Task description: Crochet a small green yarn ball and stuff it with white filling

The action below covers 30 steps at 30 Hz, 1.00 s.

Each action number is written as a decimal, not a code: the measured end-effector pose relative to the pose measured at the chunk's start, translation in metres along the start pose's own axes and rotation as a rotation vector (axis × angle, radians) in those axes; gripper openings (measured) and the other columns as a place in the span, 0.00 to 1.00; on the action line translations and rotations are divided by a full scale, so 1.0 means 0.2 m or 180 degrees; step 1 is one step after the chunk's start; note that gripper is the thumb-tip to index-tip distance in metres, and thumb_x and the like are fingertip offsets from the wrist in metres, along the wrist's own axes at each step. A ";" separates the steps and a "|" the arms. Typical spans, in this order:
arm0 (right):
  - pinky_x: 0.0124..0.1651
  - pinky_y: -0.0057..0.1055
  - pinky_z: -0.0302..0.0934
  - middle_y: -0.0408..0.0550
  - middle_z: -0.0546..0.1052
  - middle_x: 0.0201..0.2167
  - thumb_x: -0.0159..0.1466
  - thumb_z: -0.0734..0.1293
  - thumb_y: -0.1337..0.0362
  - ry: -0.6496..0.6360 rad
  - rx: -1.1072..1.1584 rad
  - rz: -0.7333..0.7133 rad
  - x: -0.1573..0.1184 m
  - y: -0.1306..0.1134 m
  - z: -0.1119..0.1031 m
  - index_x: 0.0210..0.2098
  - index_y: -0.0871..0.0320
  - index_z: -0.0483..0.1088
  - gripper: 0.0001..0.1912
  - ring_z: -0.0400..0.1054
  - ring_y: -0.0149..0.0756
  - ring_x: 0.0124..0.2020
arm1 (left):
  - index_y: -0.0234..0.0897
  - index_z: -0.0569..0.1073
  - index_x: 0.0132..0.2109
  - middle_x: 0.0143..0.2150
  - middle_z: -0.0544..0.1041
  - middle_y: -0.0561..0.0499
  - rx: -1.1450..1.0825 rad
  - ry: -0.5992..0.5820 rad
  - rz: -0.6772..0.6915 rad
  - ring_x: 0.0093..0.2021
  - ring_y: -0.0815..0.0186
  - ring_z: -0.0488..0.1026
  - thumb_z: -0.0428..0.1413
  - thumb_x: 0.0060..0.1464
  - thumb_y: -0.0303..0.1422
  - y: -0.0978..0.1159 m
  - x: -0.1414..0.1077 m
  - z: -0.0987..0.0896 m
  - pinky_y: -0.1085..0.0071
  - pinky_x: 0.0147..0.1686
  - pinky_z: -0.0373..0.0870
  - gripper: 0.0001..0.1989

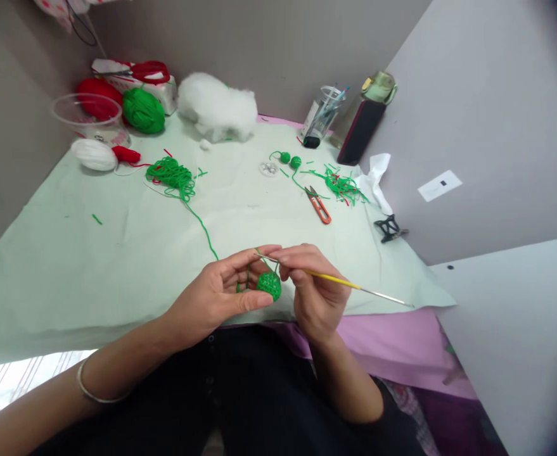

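Between the thumb and fingers of my left hand (221, 284) is a small green crocheted ball (269, 286), near the front edge of the table. Green yarn (201, 223) runs from a loose tangle (172, 177) on the table to this hand and passes around its fingers. My right hand (317, 285) grips a crochet hook (332, 277) with a yellow handle and metal ends. The hook's left tip lies by my left fingertips, above the ball, with a green strand rising toward it. Its other end points out to the right.
Orange thread snips (318, 205) lie beyond my right hand, near green yarn scraps (342, 185) and two small green balls (290, 159). White stuffing (217, 107), a green yarn ball (144, 111) and a clear tub (88, 120) stand at the back. A phone (361, 133) leans against a bottle (377, 87).
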State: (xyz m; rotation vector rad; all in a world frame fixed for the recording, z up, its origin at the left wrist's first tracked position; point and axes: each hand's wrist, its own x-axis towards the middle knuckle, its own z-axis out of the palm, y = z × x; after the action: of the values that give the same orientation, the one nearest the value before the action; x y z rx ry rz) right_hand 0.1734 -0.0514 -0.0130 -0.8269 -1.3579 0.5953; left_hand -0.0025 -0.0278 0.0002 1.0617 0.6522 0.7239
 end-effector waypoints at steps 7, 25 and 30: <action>0.40 0.38 0.73 0.46 0.83 0.37 0.70 0.69 0.61 -0.0110 0.0240 0.0377 0.00 -0.01 -0.01 0.42 0.50 0.81 0.07 0.77 0.37 0.38 | 0.49 0.68 0.70 0.45 0.75 0.51 -0.0016 0.0091 0.0031 0.49 0.61 0.74 0.70 0.51 0.29 0.02 0.01 -0.02 0.65 0.52 0.71 0.40; 0.44 0.40 0.74 0.46 0.84 0.37 0.68 0.71 0.63 -0.0104 0.0262 0.0426 -0.02 0.01 -0.01 0.41 0.48 0.82 0.06 0.77 0.39 0.42 | 0.50 0.62 0.73 0.48 0.74 0.49 0.0243 0.0039 0.0196 0.45 0.64 0.74 0.65 0.60 0.34 0.06 0.01 -0.02 0.71 0.39 0.70 0.37; 0.44 0.42 0.75 0.46 0.84 0.36 0.68 0.71 0.62 -0.0099 0.0293 0.0380 -0.01 0.01 0.00 0.40 0.48 0.82 0.05 0.77 0.40 0.41 | 0.49 0.63 0.72 0.47 0.74 0.50 0.0073 0.0204 0.0219 0.42 0.66 0.72 0.69 0.53 0.31 0.05 0.02 0.01 0.69 0.42 0.70 0.43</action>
State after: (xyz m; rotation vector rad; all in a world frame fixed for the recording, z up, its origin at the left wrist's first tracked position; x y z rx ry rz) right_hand 0.1736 -0.0526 -0.0164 -0.8308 -1.3058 0.7609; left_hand -0.0014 -0.0220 0.0101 1.0898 0.6827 0.8146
